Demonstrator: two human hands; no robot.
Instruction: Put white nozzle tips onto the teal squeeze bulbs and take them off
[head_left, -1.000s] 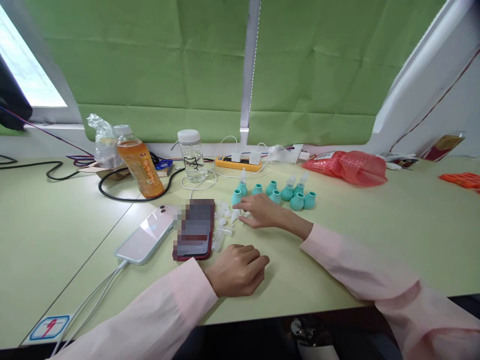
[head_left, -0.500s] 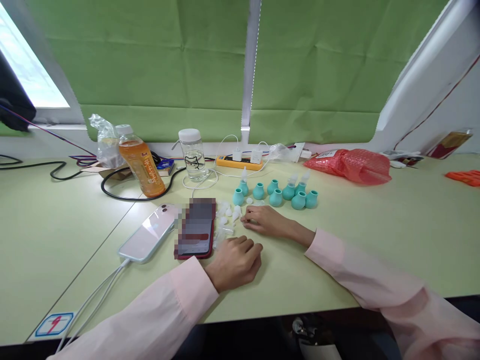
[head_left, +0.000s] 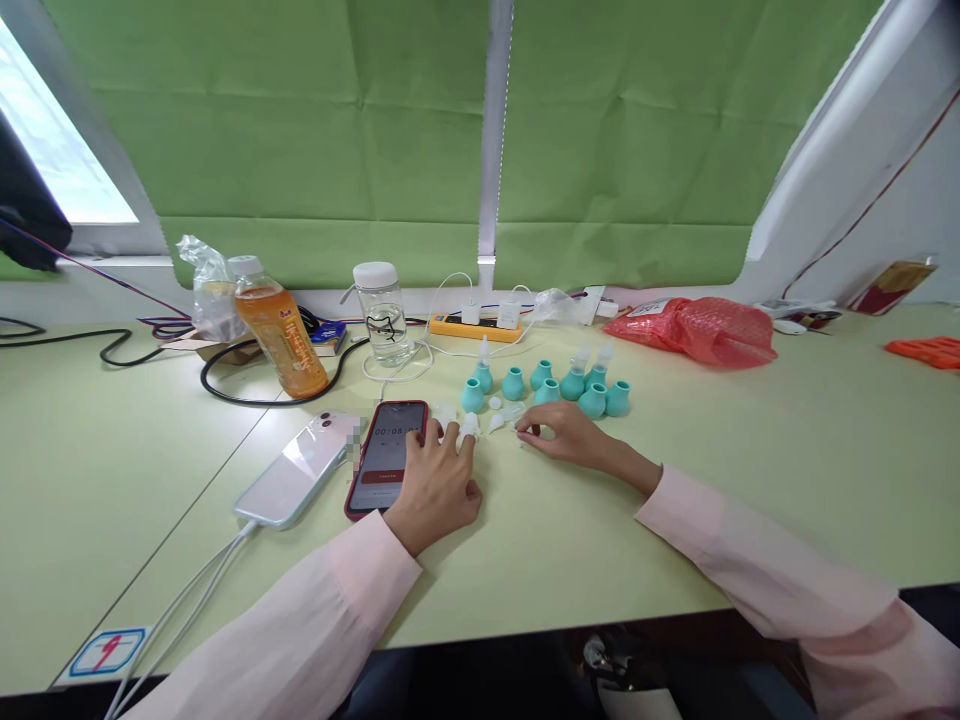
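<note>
My left hand (head_left: 436, 484) lies on the table with its fingers stretched forward onto a small heap of clear plastic tips (head_left: 457, 425), right beside a red-cased phone (head_left: 388, 458) whose screen shows a timer. My right hand (head_left: 564, 434) rests just right of the heap, its fingers curled in a pinch on a small clear piece I cannot make out well. Behind both hands stand several teal rubber bulbs (head_left: 546, 383), some with clear tips fitted.
A pale phone (head_left: 292, 472) on a white cable lies left of the red one. Farther back are an orange drink bottle (head_left: 279, 328), a clear water bottle (head_left: 381, 311), a yellow power strip (head_left: 474, 325), black cables and a red plastic bag (head_left: 697, 331).
My left hand has moved forward from the near table and spread its fingers onto the clear tips. My right hand has drawn back to the right and closed into a pinch.
</note>
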